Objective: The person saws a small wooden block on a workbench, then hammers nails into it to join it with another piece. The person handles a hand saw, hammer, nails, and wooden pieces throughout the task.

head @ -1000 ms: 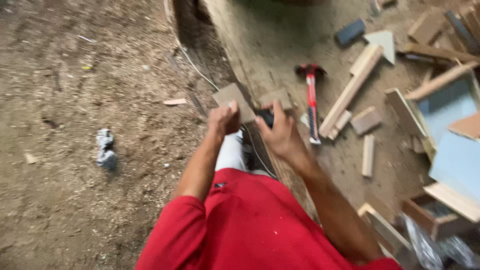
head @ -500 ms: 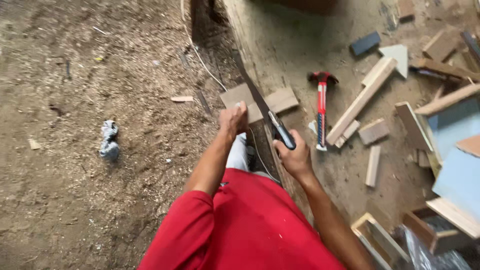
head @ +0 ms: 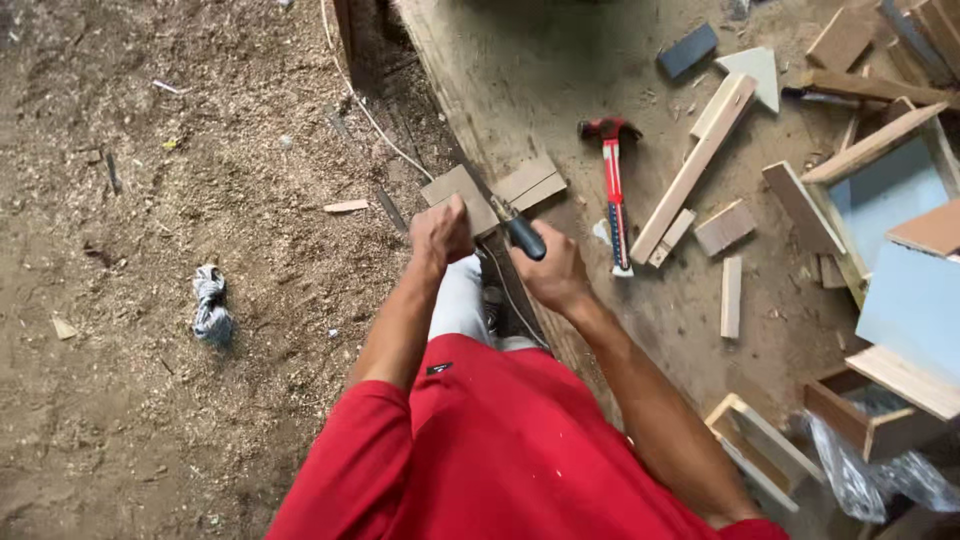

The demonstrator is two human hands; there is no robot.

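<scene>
Handsaw (head: 505,215) gripped by its dark handle in right hand (head: 552,272), fingers wrapped fully round; blade angled up-left across thin board (head: 492,192). Left hand (head: 441,232) fisted tight, pressing down on board's near-left part, just beside the blade. Board overhanging the edge of the wooden platform (head: 520,90); sawdust-strewn ground (head: 150,250) to the left, open but for a crumpled rag (head: 210,305). Right of the hands, bare platform strip, then red-handled hammer (head: 612,190), long batten (head: 697,165), short offcuts (head: 725,228). Far right edge crowded: box frames (head: 880,190), blue panel (head: 915,305).
</scene>
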